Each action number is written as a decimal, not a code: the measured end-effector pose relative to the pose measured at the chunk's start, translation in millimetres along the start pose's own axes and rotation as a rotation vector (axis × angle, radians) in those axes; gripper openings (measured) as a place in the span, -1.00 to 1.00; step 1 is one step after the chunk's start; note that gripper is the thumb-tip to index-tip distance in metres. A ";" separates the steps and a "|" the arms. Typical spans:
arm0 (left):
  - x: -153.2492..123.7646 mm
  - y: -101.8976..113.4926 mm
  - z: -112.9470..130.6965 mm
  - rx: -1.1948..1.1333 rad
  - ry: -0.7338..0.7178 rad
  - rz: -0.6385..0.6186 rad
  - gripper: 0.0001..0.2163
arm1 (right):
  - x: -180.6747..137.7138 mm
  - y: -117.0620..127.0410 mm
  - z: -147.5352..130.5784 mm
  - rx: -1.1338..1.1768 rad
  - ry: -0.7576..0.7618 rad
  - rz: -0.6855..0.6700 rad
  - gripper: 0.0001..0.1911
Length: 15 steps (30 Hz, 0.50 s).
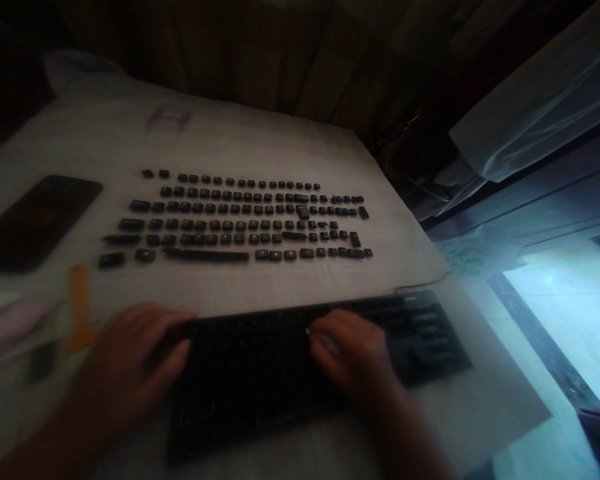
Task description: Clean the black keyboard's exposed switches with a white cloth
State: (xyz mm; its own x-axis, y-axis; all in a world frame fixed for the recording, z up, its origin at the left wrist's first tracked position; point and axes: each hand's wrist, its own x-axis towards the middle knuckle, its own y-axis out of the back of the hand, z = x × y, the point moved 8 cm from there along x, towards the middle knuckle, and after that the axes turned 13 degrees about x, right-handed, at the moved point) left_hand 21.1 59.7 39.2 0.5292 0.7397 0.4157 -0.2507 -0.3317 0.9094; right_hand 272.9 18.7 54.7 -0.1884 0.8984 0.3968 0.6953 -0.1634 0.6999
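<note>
A black keyboard [250,373] stripped of its keycaps, as far as the dim light shows, lies at a slant in front of me. My left hand [130,360] grips its upper left corner between thumb and fingers. Over the middle of the keyboard, my right hand [350,347] is closed in a pinch, with a small pale bit showing at the fingertips; what it is I cannot make out. Beyond the keyboard, loose black keycaps [225,238] lie in several rows laid out like a keyboard, with a long space bar [213,255] in the nearest row.
A dark phone [40,220] lies at the left, with an orange flat tool [79,307] near my left hand. Blurred pink cloth [10,327] sits at the left edge. The keyboard's cable [420,285] runs off the white-covered table [260,133] at the right. A plastic bag [480,257] is beyond that edge.
</note>
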 end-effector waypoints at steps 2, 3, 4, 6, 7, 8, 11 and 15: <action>1.1 0.2 1.0 0.001 -0.005 0.005 -0.74 | 0.2 -0.4 0.0 0.002 -0.002 0.000 -0.81; 1.7 1.0 1.5 0.005 -0.008 0.013 -0.74 | 0.3 -0.6 -0.2 0.005 -0.001 -0.002 -0.81; 2.2 1.8 2.0 0.008 -0.013 0.021 -0.74 | 0.5 -0.5 -0.6 0.011 0.000 -0.003 -0.81; 2.8 2.6 2.3 0.005 -0.025 0.023 -0.74 | 1.0 1.0 -1.9 0.036 0.008 0.001 -0.81; 2.7 2.8 2.1 -0.002 -0.028 0.022 -0.74 | 1.3 3.5 -2.6 0.058 0.013 0.016 -0.82; 2.4 2.7 1.5 -0.011 -0.029 0.019 -0.75 | 1.6 7.7 -2.9 0.083 0.017 0.045 -0.83; 0.6 0.7 -1.9 -0.038 -0.012 0.006 -0.76 | 2.2 24.5 0.8 0.125 -0.004 0.164 -0.86; -2.9 -3.8 -4.3 -0.044 -0.020 -0.006 -0.76 | 3.2 37.4 8.2 0.107 -0.040 0.218 -0.85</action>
State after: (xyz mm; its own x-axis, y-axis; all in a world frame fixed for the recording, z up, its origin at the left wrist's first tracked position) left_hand 17.1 61.3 34.5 0.5472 0.7295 0.4104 -0.2827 -0.3004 0.9109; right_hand 304.0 18.8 77.3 0.0010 0.8624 0.5062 0.7866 -0.3132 0.5321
